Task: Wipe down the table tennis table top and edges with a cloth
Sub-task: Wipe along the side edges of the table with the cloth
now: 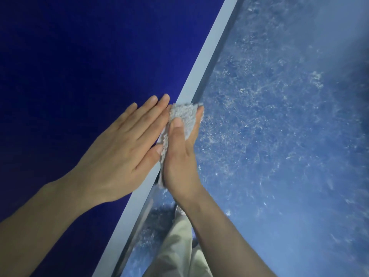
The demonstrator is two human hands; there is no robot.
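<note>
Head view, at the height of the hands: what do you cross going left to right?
Dark blue table top → left hand, flat on the table → grey cloth over the white edge line, held by the right hand → speckled blue floor.

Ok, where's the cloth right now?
In the head view, the grey cloth sits mid-frame on the table's white edge line, gripped by the right hand, beside the left hand.

Cloth (180, 120) (right hand (179, 156)) on table edge (207, 50)

Table top (69, 56) deep blue, white edge line (201, 66); cloth (184, 114) grey; floor (279, 116) blue-white mottled.
</note>
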